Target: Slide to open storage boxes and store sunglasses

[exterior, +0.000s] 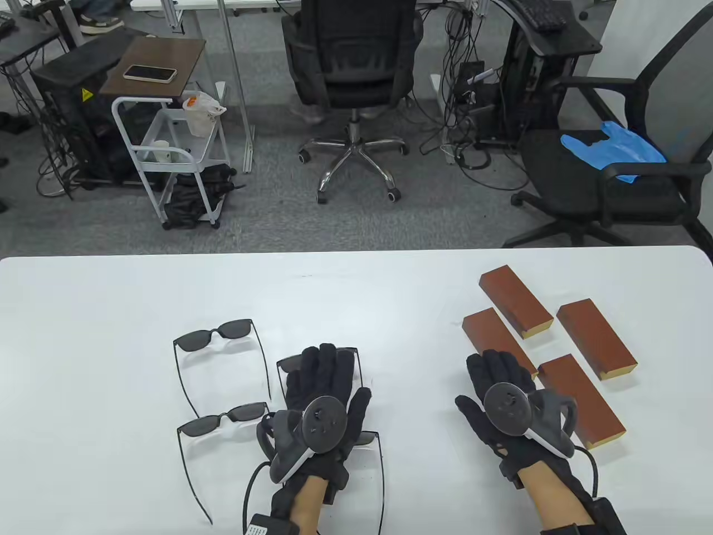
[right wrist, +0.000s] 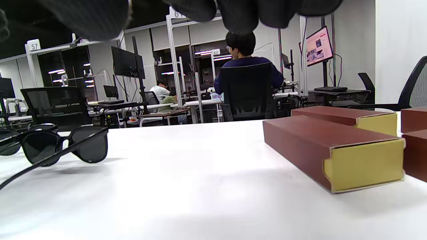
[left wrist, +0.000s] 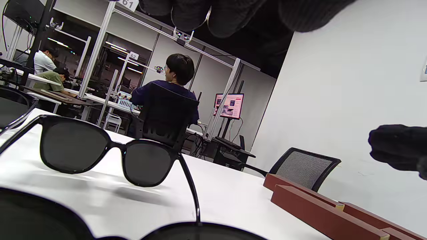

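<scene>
Several pairs of black sunglasses lie unfolded on the white table (exterior: 111, 312). One pair (exterior: 214, 334) is at the far left and another (exterior: 223, 418) is nearer. My left hand (exterior: 323, 373) hovers with straight fingers over a third pair (exterior: 287, 363), seen up close as sunglasses (left wrist: 106, 153) in the left wrist view. A fourth pair (exterior: 374, 440) peeks out by that wrist. Several closed brown boxes with yellow drawer ends lie at the right. My right hand (exterior: 498, 370) is spread above the near end of the left box (exterior: 487, 331), holding nothing. That box (right wrist: 330, 146) shows its yellow end.
Other boxes lie further back (exterior: 515, 301), to the right (exterior: 596, 337) and beside my right wrist (exterior: 582, 401). Beyond the table's far edge stand office chairs (exterior: 351, 67), a small cart (exterior: 172, 150) and cables on the floor.
</scene>
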